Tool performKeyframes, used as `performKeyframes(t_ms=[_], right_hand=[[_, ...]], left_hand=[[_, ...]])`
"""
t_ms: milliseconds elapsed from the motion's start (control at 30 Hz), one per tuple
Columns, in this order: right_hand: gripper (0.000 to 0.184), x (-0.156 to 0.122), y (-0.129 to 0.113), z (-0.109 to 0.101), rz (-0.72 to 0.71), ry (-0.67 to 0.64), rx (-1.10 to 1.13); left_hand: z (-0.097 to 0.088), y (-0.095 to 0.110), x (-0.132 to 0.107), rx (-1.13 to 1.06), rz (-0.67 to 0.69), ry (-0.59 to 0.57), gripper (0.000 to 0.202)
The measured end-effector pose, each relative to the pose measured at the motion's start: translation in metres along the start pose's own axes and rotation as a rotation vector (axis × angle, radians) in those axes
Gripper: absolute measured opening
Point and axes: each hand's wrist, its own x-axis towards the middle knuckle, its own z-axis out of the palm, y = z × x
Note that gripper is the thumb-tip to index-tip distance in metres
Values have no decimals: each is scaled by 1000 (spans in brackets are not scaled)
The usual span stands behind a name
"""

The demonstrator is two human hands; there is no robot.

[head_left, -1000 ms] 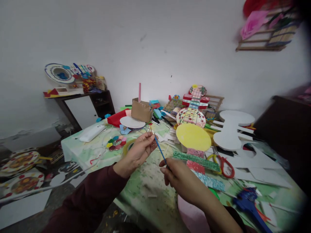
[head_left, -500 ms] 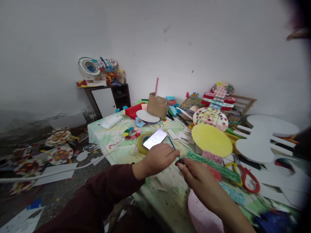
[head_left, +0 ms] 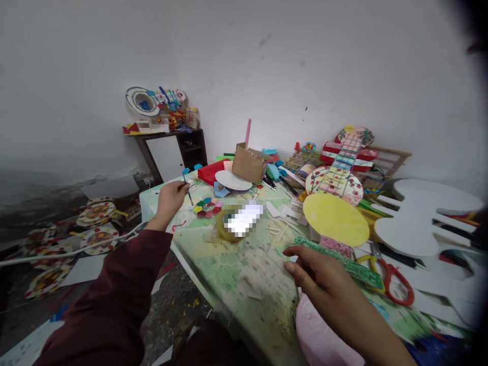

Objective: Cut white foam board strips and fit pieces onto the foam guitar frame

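Counter (head_left: 213, 269): green-and-white cover, smudged. Its left and near edges dropped straight to the floor; a bare stretch ran along the middle, leaving space to work. The right end was crowded, with little room there.

White cut-out (head_left: 404, 236), right side: plain, no colour on it that I could see. Flower-painted shape (head_left: 335, 185) at the back: looked decorated all over. Yellow oval (head_left: 335, 221) in front of it: evenly coloured, so I judged it coated, though bare of any pattern. Work looked partway along: some pieces coloured, others blank.

Right hand (head_left: 318, 274): fingers loosely parted, nothing seen in its grip, above the counter near the green strip (head_left: 339, 262) and the pink rounded piece (head_left: 324, 333).

Left hand (head_left: 171, 201): fingers pinched on the paintbrush (head_left: 191, 197), out near the counter's left edge.

Palette (head_left: 208, 214): coloured wells in a ring, open space on its near side. Brush tip pointed down just beside it; contact, couldn't tell.
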Motion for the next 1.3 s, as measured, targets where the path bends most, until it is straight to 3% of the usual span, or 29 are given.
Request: performKeyframes(t_ms=[100,333,1067,1200,1300], right_hand=[[44,1,0,0,13,-12,-10],[43,5,0,2,20,-19,-28],[39,6,5,5,-19,42,-64],[35,2,5,-3,-34,88,-49],[31,-11,9,-26,-42,263,-27]], left_hand=[[13,-13,-4,-62,-57,-46,33],[33,-14,-1,-52,-36,-100,34],[39,-14,5,-55,83,-10,32],[39,4,0,-178,89,44,31],[38,43,-4,-406,44,164,27]])
